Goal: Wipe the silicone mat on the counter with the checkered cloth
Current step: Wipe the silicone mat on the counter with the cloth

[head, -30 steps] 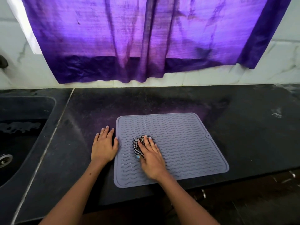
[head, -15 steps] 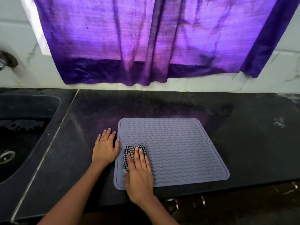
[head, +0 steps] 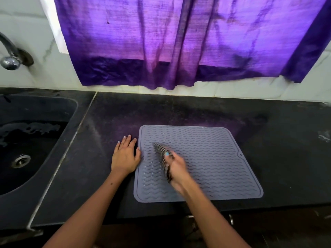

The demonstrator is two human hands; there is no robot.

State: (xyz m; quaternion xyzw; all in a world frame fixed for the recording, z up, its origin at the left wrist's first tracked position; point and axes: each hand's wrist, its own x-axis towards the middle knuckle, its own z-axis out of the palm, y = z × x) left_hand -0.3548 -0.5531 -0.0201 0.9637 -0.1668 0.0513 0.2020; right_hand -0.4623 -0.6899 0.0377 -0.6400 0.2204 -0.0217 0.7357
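On the black counter (head: pixel 268 158) in front of you, the grey silicone mat (head: pixel 215 158) lies flat, just right of the sink (head: pixel 35 140). Your left hand (head: pixel 125 156) rests fingers spread at its left edge, thumb touching the rim, pinning it. Your right hand (head: pixel 176 169), blurred mid-stroke, presses the bunched checkered cloth (head: pixel 163 154) on the mat's left-centre; I cannot tell the grip exactly. Wiping looks underway; the right half and far corners likely remain.

1. A purple curtain (head: pixel 179 42) hung over the white tiled wall (head: pixel 26 24) ahead of me.
2. To my left sat a dark sink (head: pixel 35 108), its drain (head: pixel 21 161) below a metal tap (head: pixel 9 58).
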